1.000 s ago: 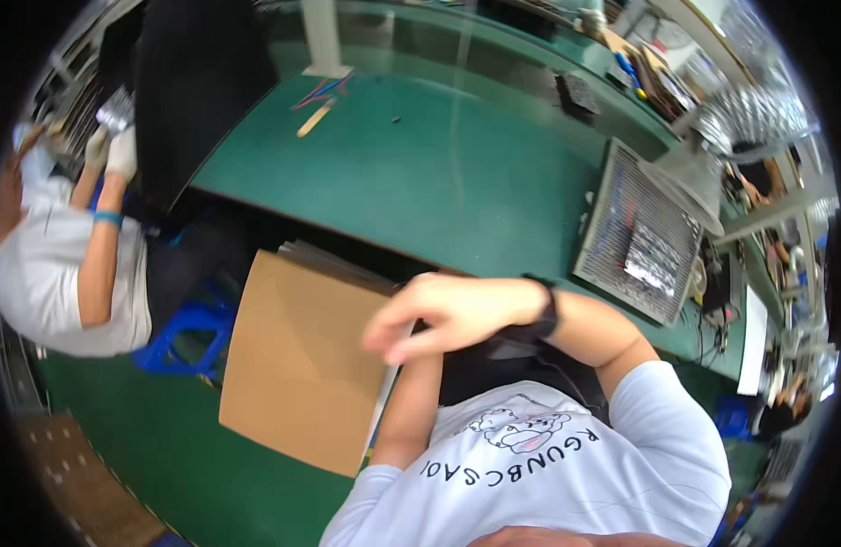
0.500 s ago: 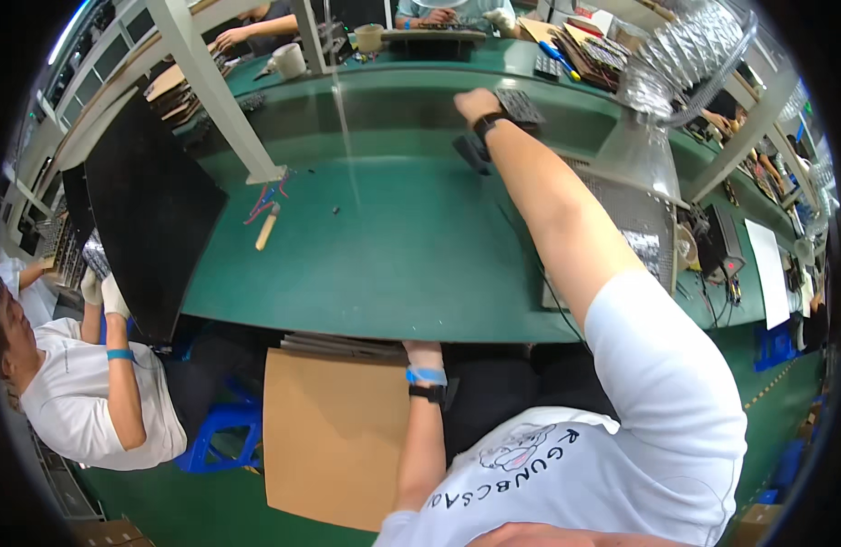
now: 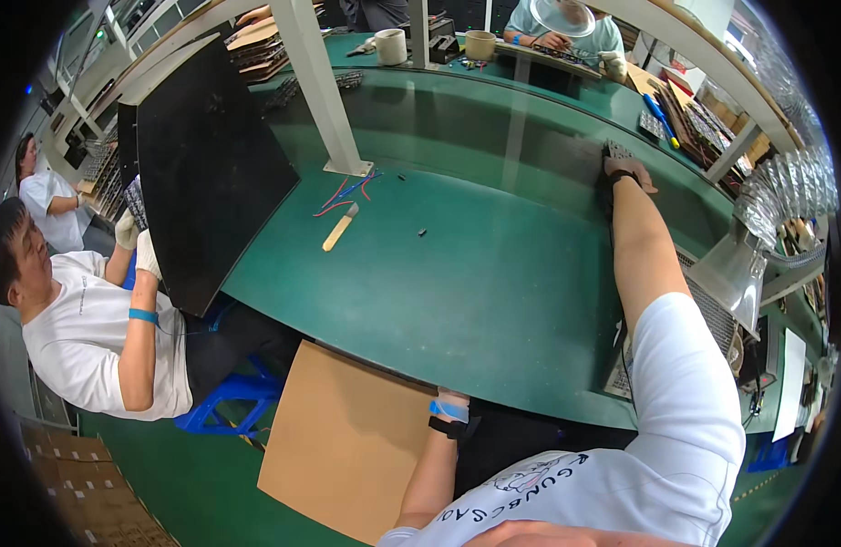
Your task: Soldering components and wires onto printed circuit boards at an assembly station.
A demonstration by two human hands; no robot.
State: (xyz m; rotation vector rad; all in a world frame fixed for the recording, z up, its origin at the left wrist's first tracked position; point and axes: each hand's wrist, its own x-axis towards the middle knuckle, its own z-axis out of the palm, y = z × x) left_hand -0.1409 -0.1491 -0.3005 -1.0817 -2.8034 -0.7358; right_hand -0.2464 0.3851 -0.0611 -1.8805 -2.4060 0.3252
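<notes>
R hand [image 3: 631,173]: your arm is stretched out over the R side of the green bench [image 3: 493,301], hand at the near end of a dark board [image 3: 616,149]. The board is on the glossy green strip [image 3: 448,123] behind the bench surface, approx. level w/ your R wrist, partly hidden by your hand. Grip: contact w/ the board appears likely, but fingers mostly hidden; can't tell if clamped or just resting. Thumb side stands out to the R.

L hand [image 3: 453,398]: low, at the front bench edge, just beside the upper R corner of a brown cardboard sheet [image 3: 343,428]. Fingers out of sight; can't tell if apart or together, or if anything's held. Blue strap [image 3: 449,409] on that wrist, black band [image 3: 450,427] next to it.

Bench, L to R: wood-handled tool [image 3: 340,230], red & blue wires [image 3: 349,190] beside it nr the foot of the white post [image 3: 317,91], small black part [image 3: 422,232] approx. mid-bench. Black panel [image 3: 211,164] stands at the L end; co-worker w/ white gloves [image 3: 146,254] sits beyond it.
</notes>
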